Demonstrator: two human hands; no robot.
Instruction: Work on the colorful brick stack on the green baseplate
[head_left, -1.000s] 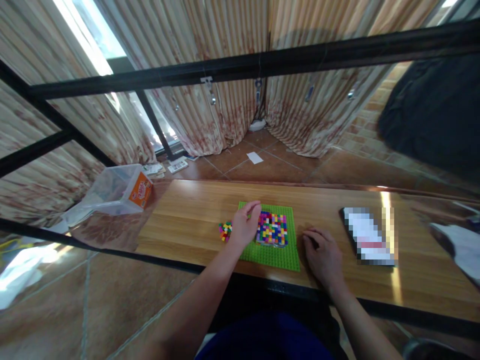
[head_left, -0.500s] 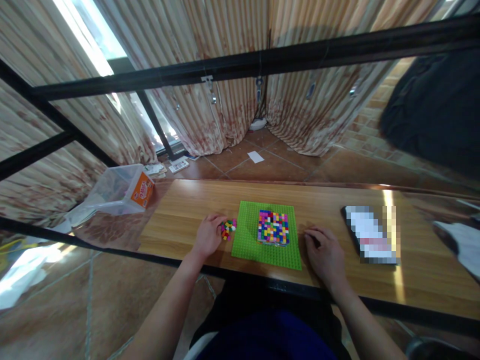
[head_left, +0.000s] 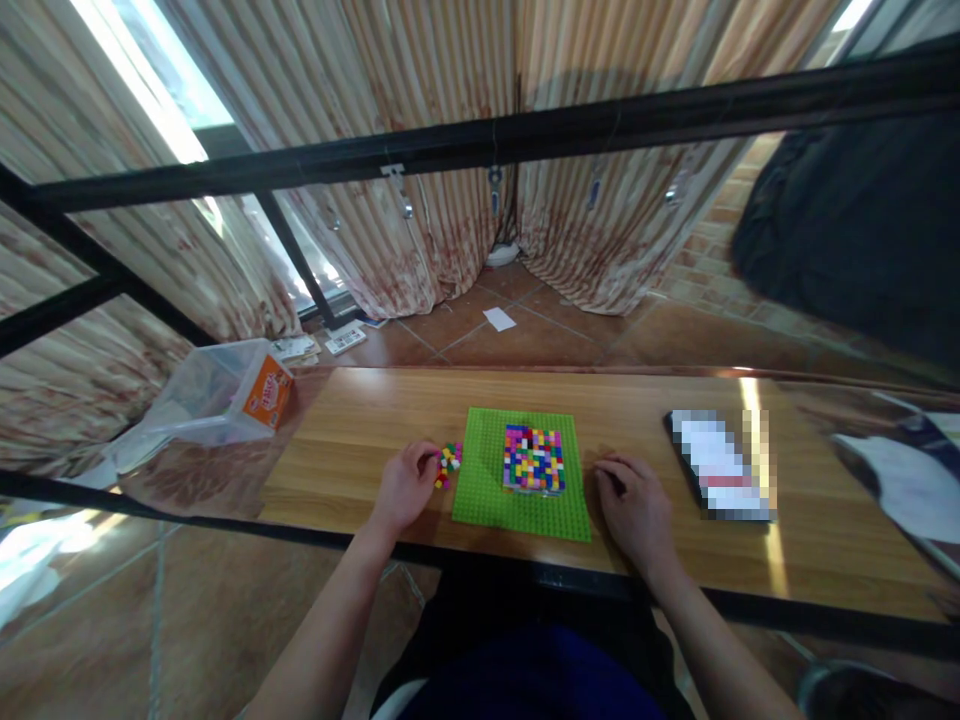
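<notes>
Hands: I have two in my feed, the left hand and the right hand, both low over one wooden table.
Left fingers: bent, thumb and forefinger at the near edge of the loose bricks; from here I cannot tell whether they pinch one.
Right fingers: loosely curled beside the baseplate, with a dark gap between thumb and fingers; I cannot tell whether anything sits inside the curl.
Baseplate: one, green, flat on the table between the two hands.
Brick block: one, many-coloured, on the baseplate, right of its middle; its small bricks are too many and too fine for me to count.
Loose bricks: one small pile on the table, just beside the baseplate's left edge; I make out pink, yellow, green, white and red, but get no sure count.
Dark-edged slab: one, on the table to the right of the right hand, its face pixelated on my screen.
Clear bin: one, left of the table, bearing one orange label.
White sheet: one, on the tiled floor beyond the table.
</notes>
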